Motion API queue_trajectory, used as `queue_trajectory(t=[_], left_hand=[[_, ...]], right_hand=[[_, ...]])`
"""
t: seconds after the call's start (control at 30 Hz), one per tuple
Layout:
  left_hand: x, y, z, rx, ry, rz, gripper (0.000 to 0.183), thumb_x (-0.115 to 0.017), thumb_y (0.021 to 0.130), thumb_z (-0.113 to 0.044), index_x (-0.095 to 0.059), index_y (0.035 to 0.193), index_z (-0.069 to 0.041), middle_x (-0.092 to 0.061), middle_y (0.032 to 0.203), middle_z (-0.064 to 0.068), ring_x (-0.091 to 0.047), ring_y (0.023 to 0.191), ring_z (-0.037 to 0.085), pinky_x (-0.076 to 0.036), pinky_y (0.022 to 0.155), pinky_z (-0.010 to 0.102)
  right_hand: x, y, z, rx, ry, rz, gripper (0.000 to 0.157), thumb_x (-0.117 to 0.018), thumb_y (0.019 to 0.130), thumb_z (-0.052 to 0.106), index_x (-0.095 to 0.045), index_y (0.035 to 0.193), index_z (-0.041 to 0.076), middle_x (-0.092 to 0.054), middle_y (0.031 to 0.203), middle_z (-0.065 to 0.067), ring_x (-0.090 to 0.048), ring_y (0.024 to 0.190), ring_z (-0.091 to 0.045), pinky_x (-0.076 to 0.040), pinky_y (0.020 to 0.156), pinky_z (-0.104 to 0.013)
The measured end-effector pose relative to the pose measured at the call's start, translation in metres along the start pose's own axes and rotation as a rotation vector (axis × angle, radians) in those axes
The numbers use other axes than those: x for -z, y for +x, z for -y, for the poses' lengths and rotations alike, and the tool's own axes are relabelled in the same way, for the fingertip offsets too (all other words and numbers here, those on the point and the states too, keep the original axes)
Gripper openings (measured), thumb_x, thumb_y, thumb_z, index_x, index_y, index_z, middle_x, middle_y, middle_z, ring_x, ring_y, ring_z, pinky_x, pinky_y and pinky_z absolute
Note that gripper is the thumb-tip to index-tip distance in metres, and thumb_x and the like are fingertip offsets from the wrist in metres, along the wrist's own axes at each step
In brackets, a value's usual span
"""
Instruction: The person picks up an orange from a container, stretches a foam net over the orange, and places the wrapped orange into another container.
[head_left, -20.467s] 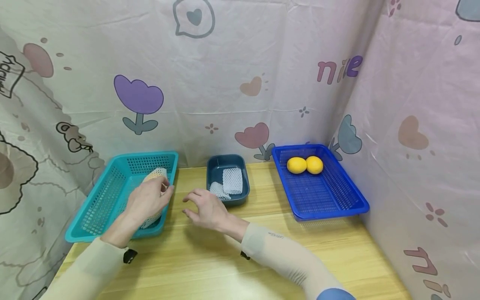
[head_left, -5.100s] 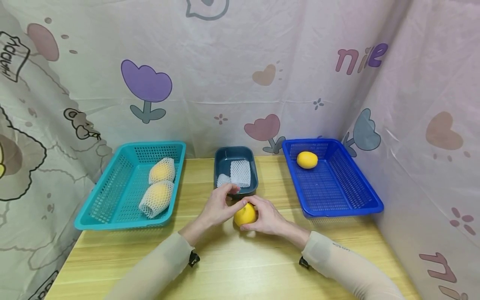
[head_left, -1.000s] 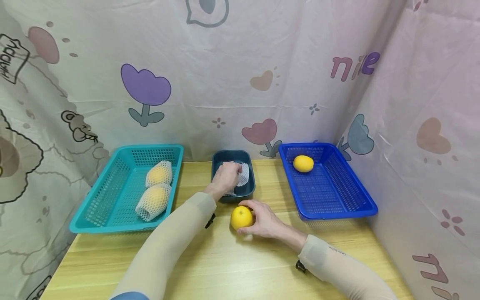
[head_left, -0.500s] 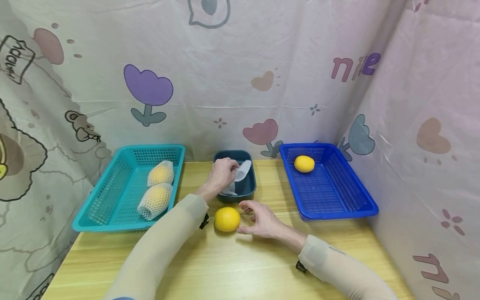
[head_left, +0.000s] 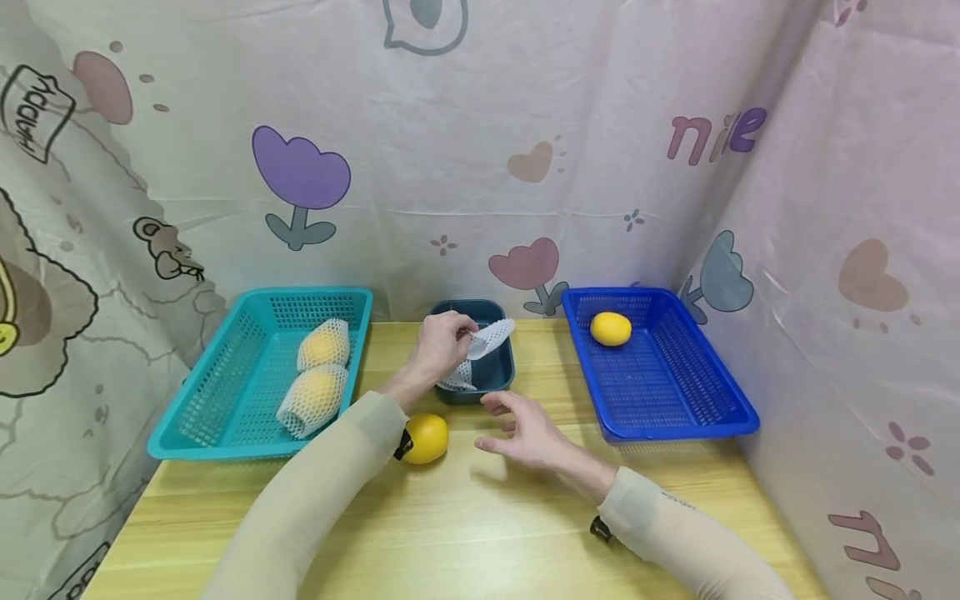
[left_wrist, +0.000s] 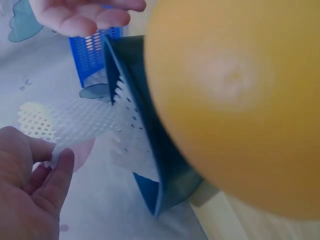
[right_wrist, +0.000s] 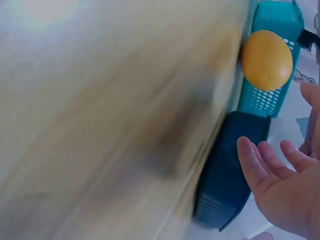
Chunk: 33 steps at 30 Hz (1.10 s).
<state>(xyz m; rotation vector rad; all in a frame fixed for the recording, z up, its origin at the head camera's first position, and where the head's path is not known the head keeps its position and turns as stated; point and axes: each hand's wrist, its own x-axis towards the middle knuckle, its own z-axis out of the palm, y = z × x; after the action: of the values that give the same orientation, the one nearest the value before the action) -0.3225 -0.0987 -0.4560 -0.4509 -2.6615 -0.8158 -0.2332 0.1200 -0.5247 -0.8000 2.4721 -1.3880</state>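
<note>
My left hand (head_left: pixel 442 342) pinches a white foam net sleeve (head_left: pixel 491 337) over the dark teal box (head_left: pixel 495 379). In the left wrist view the thumb and fingers grip one end of the net (left_wrist: pixel 82 122). Another foam net (head_left: pixel 459 377) lies in the box. A loose yellow lemon (head_left: pixel 427 439) rests on the table beside my left wrist, partly behind the wrist camera; it looms large in the left wrist view. My right hand (head_left: pixel 525 429) hovers in front of the box, fingers spread and loosely bent, holding nothing, apart from the lemon.
At the left, a turquoise basket (head_left: pixel 206 400) contains two net-wrapped yellow fruits (head_left: pixel 313 398). A blue basket (head_left: pixel 660 392) at the right holds one bare lemon (head_left: pixel 611 328). A printed curtain (head_left: pixel 420 150) hangs behind the wooden table (head_left: pixel 450 533).
The lemon has rolled left, out of my right hand to my left wrist. My left hand has drawn a foam net up from the box. Earlier, the blue basket held two lemons.
</note>
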Motion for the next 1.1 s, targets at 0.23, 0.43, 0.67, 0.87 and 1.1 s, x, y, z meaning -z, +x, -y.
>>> queue_trajectory(t=[0.23, 0.43, 0.67, 0.87, 1.1], left_hand=[[0.009, -0.005, -0.011, -0.028, -0.049, -0.054, 0.015, -0.076, 0.102, -0.004, -0.087, 0.108, -0.012, -0.085, 0.112, 0.008, -0.077, 0.093, 0.025, -0.069, 0.088, 0.038], [0.019, -0.012, -0.021, -0.108, -0.111, -0.132, 0.013, -0.077, 0.099, -0.001, -0.088, 0.104, -0.008, -0.086, 0.107, 0.011, -0.08, 0.089, 0.027, -0.071, 0.082, 0.038], [0.027, -0.022, -0.03, -0.149, -0.198, -0.212, 0.01, -0.079, 0.097, 0.0, -0.086, 0.103, -0.004, -0.085, 0.107, 0.015, -0.081, 0.089, 0.03, -0.072, 0.078, 0.041], [0.025, -0.035, -0.034, -0.13, -0.287, -0.23, 0.011, -0.077, 0.096, 0.004, -0.085, 0.099, -0.002, -0.084, 0.106, 0.016, -0.082, 0.089, 0.029, -0.072, 0.075, 0.039], [0.019, -0.044, -0.036, -0.157, -0.317, -0.268, 0.012, -0.076, 0.095, 0.007, -0.082, 0.099, -0.002, -0.084, 0.107, 0.016, -0.084, 0.094, 0.032, -0.072, 0.076, 0.04]], right_hand=[[0.008, 0.005, 0.011, 0.004, 0.061, -0.068, 0.063, -0.087, 0.097, 0.02, -0.061, 0.149, -0.005, -0.068, 0.145, -0.033, -0.068, 0.131, -0.053, -0.064, 0.106, -0.065], [0.013, 0.01, 0.023, -0.003, 0.118, -0.133, 0.049, -0.08, 0.103, 0.018, -0.064, 0.146, 0.0, -0.073, 0.14, -0.029, -0.072, 0.128, -0.049, -0.067, 0.105, -0.053], [0.017, 0.016, 0.039, -0.051, 0.296, -0.124, 0.041, -0.059, 0.115, 0.018, -0.064, 0.145, -0.009, -0.07, 0.144, -0.035, -0.072, 0.131, -0.049, -0.069, 0.101, -0.045], [0.014, 0.023, 0.04, -0.09, 0.509, -0.038, 0.061, -0.034, 0.123, 0.032, -0.058, 0.146, -0.019, -0.064, 0.145, -0.044, -0.066, 0.136, -0.058, -0.064, 0.108, -0.061], [0.011, 0.026, 0.04, -0.195, 0.743, 0.057, 0.089, -0.018, 0.121, 0.058, -0.058, 0.146, -0.018, -0.08, 0.129, -0.024, -0.081, 0.116, -0.03, -0.069, 0.096, -0.038]])
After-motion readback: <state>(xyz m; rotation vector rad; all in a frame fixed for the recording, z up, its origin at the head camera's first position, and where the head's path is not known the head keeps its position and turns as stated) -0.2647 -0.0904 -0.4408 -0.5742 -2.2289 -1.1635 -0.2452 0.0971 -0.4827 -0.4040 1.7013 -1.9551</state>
